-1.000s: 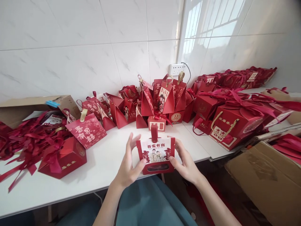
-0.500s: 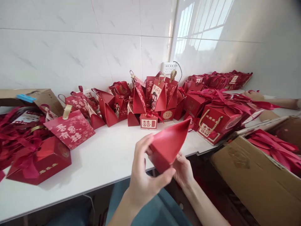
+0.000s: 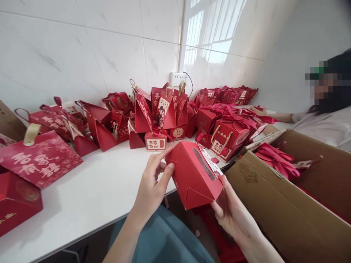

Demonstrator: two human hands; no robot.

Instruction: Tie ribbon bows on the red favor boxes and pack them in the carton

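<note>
Currently in our hands: one red windowed box point(image 3: 192, 177), tilted, raised over the front edge of the tabletop point(image 3: 115, 182), its dark window and white printed panel facing right. Our left hand point(image 3: 152, 180) has its grip closed on the box's left end, thumb against fingers; our right hand point(image 3: 231, 208) has its grip clasped around the lower right end.

Also listed by us:
- Small red box with cream label point(image 3: 155, 142), upright, just behind the held box.
- Unsealed red boxes point(image 3: 101, 128), grouped along the back edge.
- Red bag with gold loop point(image 3: 41, 157), touching a red box, near the front left corner.
- Ribboned boxes point(image 3: 233, 137), towards the right edge.
- Cardboard carton point(image 3: 274, 212), beside the right front corner, containing ribboned goods.
- Co-worker point(image 3: 326, 120), one arm extended, far right.
</note>
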